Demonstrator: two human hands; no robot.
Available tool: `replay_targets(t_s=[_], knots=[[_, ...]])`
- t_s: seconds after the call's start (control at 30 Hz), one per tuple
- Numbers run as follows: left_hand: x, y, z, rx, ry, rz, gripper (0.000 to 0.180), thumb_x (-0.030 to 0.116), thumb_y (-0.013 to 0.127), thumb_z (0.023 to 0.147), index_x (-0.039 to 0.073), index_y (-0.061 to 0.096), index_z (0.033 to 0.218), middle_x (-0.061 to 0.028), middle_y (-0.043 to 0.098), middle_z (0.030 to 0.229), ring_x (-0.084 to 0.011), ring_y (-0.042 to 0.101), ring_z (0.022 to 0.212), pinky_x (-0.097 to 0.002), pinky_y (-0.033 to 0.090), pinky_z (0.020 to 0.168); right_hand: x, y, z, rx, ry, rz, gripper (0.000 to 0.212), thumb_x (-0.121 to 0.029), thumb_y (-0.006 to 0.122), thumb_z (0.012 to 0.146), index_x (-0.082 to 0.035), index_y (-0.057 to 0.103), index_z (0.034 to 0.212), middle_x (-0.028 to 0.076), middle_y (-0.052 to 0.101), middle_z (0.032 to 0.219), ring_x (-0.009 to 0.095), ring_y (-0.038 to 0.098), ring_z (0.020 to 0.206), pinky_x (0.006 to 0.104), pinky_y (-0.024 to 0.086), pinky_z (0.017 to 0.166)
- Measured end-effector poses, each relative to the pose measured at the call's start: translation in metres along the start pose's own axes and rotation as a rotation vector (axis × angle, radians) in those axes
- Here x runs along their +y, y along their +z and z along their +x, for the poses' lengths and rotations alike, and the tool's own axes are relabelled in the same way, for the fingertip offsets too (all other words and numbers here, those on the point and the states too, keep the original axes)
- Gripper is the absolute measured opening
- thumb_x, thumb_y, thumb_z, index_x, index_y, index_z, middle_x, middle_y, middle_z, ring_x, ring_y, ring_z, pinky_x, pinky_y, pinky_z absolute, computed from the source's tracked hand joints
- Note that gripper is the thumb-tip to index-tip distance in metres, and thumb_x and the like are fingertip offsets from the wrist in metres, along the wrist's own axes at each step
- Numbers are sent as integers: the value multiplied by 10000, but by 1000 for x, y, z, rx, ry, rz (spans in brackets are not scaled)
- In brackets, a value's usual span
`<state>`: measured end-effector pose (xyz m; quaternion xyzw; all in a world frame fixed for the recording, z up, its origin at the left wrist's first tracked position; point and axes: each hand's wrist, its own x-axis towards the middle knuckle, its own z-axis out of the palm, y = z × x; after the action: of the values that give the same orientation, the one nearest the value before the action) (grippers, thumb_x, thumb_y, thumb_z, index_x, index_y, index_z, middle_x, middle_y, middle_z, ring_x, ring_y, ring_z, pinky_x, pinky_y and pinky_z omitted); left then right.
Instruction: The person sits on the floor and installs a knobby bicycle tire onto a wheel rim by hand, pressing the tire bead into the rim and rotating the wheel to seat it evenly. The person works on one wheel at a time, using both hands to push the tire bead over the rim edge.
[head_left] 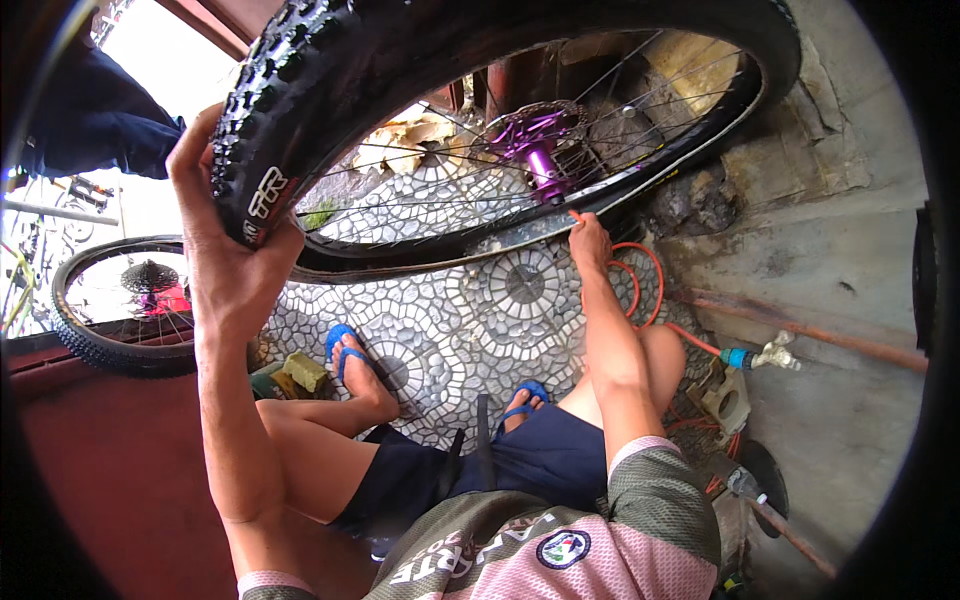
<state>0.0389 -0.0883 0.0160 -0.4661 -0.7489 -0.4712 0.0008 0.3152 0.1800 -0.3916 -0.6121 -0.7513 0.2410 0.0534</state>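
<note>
A bicycle wheel with a knobby black tyre (385, 75) is held up in front of me. Its purple hub (543, 172) with a disc rotor shows through the spokes. My left hand (232, 215) grips the tyre at its left side, thumb on the sidewall and fingers around the tread. In my right hand (590, 243) is the end of an orange hose (658, 275), its tip just below the hub, close to the rim's near edge. Whether the tip touches the rim I cannot tell. The hose loops down behind my right forearm.
At the right wall the hose meets a teal connector (738, 358) on a tap (776, 353). Another bicycle wheel (125, 300) stands at left beside a red panel (110, 470). Pebble-mosaic floor (470, 330) lies under my feet. A person's dark-clothed leg (95, 115) is at upper left.
</note>
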Motion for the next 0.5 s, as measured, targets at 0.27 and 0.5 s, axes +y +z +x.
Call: replay_targets(t_s=[0.27, 0.5], knots=[[-4, 9, -7, 39, 7, 82, 929, -108, 629, 697, 137, 348, 1547, -168, 538, 1315, -260, 590, 1205, -371, 500, 1034, -38, 71, -30, 26, -32, 217, 228, -256, 587, 993, -100, 723, 1088, 224, 755, 1000, 468, 718, 940, 557, 572, 807], [-8, 14, -1, 21, 5, -49, 928, -144, 611, 704, 145, 342, 1544, -176, 552, 1340, -255, 608, 1203, -375, 500, 1038, -11, 80, -40, -245, -318, 315, 186, -231, 651, 936, -140, 770, 1047, 186, 771, 979, 393, 747, 911, 481, 591, 786]])
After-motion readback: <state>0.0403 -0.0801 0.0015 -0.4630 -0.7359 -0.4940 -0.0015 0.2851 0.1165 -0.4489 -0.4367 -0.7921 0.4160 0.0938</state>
